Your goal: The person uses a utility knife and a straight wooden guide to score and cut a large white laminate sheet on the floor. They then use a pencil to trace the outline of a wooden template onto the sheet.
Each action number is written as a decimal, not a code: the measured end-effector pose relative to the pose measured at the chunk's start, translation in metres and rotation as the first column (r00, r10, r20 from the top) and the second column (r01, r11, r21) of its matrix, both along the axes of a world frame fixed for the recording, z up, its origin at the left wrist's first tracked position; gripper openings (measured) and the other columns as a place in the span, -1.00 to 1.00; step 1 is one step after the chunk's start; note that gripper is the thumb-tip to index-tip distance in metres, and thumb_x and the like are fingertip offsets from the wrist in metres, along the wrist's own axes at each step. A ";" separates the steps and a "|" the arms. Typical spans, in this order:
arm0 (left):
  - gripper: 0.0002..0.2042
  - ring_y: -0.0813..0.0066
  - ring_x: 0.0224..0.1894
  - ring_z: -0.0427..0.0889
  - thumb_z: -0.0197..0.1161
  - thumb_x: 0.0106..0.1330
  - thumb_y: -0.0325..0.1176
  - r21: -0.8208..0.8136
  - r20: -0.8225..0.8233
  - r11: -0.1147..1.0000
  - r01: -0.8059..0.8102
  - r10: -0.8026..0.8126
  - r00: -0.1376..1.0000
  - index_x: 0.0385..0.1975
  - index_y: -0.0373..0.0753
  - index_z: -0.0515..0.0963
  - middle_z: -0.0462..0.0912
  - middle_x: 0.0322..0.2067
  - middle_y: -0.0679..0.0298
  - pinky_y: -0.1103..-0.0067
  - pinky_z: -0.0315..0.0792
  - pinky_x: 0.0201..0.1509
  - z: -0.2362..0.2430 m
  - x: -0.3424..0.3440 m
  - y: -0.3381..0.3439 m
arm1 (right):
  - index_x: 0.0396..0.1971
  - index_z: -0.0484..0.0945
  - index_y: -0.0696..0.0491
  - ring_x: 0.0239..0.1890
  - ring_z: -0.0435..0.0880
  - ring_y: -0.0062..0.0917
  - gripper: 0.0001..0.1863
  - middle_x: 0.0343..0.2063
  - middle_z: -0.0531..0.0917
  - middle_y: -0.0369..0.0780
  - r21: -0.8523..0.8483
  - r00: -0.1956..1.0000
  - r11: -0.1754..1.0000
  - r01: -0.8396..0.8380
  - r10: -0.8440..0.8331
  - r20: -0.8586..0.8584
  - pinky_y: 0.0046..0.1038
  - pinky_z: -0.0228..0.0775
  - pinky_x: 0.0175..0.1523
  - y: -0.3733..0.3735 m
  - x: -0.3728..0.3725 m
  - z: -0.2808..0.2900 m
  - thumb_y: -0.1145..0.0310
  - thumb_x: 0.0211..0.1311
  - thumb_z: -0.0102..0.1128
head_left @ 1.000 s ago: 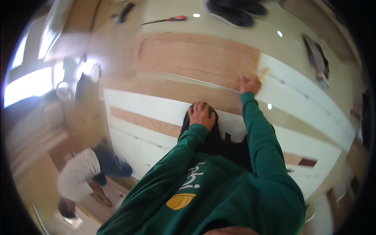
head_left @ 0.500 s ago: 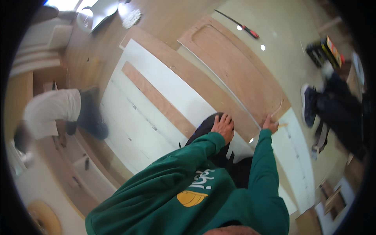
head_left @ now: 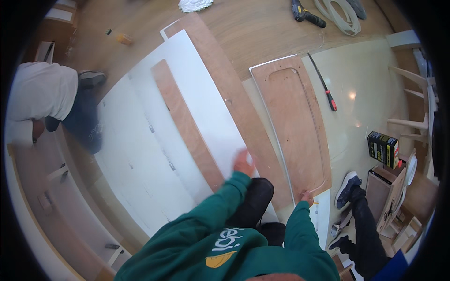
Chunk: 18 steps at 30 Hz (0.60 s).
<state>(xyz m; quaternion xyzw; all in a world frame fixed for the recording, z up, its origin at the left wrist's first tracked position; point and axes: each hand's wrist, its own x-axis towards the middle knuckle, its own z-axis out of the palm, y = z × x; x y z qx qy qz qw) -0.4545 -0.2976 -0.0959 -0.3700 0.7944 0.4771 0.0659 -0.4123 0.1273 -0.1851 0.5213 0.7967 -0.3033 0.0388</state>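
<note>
My left hand (head_left: 243,163) is smeared by motion over the white board (head_left: 206,77), just beyond my knee; its fingers cannot be read. My right hand (head_left: 307,197) is at the near end of a brown wooden panel (head_left: 295,112) with a rounded groove. Its fingers are pinched at the end of a thin pale strip (head_left: 322,184) that curves along the groove. A small yellowish stick (head_left: 316,203) shows beside that hand. Between the boards runs a long brown plank (head_left: 234,100). A narrower brown strip of wood (head_left: 180,114) lies on the white sheet.
A red-and-black-handled file (head_left: 323,84) lies right of the panel. A cordless drill (head_left: 307,15) and coiled hose (head_left: 344,18) are at the back. A person in white (head_left: 44,91) bends at left; another person's dark-trousered leg (head_left: 363,225) is at right, near a black box (head_left: 383,149).
My left hand has left my knee and moved forward over the white board. My right hand remains at the panel's near end. The view has shifted, showing the drill and hose.
</note>
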 end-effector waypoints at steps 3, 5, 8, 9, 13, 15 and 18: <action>-0.50 0.12 0.25 0.28 0.24 0.19 -0.30 -0.599 -0.111 0.800 0.049 -0.143 0.983 0.16 -0.19 0.39 0.34 0.21 0.12 0.21 0.11 0.28 -0.049 -0.022 -0.091 | 0.04 0.42 0.39 -0.08 0.61 -0.16 -0.14 -0.10 0.61 0.10 0.117 0.998 0.993 -0.005 -0.003 0.069 -0.26 0.48 0.02 -0.004 0.001 0.005 -0.11 -0.01 0.35; -0.44 0.11 0.34 0.14 0.23 0.20 -0.22 -0.660 -0.019 0.722 0.210 -0.296 0.955 0.23 -0.14 0.34 0.24 0.28 0.13 0.08 -0.02 0.35 -0.066 -0.019 -0.111 | -0.09 0.48 0.36 -0.22 0.64 -0.29 -0.26 -0.24 0.65 0.03 0.139 0.999 0.990 -0.003 -0.003 0.044 -0.32 0.51 -0.11 -0.007 0.005 0.007 -0.07 0.03 0.34; -0.41 0.08 0.41 0.02 0.20 0.21 -0.14 -0.658 0.012 0.687 0.308 -0.400 0.917 0.27 -0.12 0.32 0.15 0.33 0.14 -0.02 -0.16 0.39 -0.078 -0.011 -0.115 | -0.09 0.48 0.33 -0.21 0.64 -0.24 -0.26 -0.26 0.66 0.02 0.276 0.997 0.958 -0.075 0.063 0.049 -0.30 0.50 -0.11 -0.008 0.012 0.001 -0.11 0.04 0.32; -0.41 0.07 0.41 0.02 0.20 0.21 -0.14 -0.644 0.014 0.704 0.299 -0.380 0.925 0.27 -0.12 0.32 0.15 0.33 0.13 -0.02 -0.15 0.39 -0.075 -0.007 -0.111 | -0.11 0.49 0.32 -0.24 0.64 -0.25 -0.28 -0.28 0.66 0.01 0.281 0.994 0.955 -0.093 0.074 0.076 -0.30 0.51 -0.12 -0.004 0.015 -0.001 -0.11 0.05 0.32; -0.39 0.04 0.41 0.02 0.19 0.19 -0.16 -0.655 0.006 0.700 0.284 -0.371 0.929 0.28 -0.14 0.31 0.16 0.33 0.09 -0.02 -0.12 0.38 -0.077 -0.014 -0.110 | -0.14 0.54 0.29 -0.25 0.63 -0.24 -0.32 -0.29 0.66 -0.01 0.059 0.989 0.990 0.127 -0.122 -0.081 -0.29 0.51 -0.10 0.019 0.023 -0.030 -0.10 0.06 0.31; -0.39 0.04 0.41 0.02 0.19 0.19 -0.16 -0.714 -0.092 0.661 0.229 -0.413 0.906 0.28 -0.15 0.30 0.16 0.33 0.07 -0.02 -0.12 0.38 -0.078 -0.017 -0.111 | -0.12 0.55 0.28 -0.19 0.62 -0.16 -0.33 -0.26 0.66 0.02 0.149 0.990 0.981 0.127 -0.118 -0.072 -0.22 0.48 -0.02 0.035 0.026 -0.048 -0.09 0.07 0.30; -0.38 0.05 0.42 0.01 0.18 0.23 -0.16 -0.733 -0.051 0.629 0.258 -0.430 0.901 0.31 -0.15 0.26 0.13 0.35 0.08 0.01 -0.13 0.39 -0.084 -0.015 -0.108 | -0.18 0.60 0.24 -0.14 0.64 -0.13 -0.47 -0.23 0.67 0.04 0.275 0.989 0.961 0.008 -0.049 0.141 -0.16 0.47 0.03 0.049 0.027 -0.062 0.02 0.10 0.23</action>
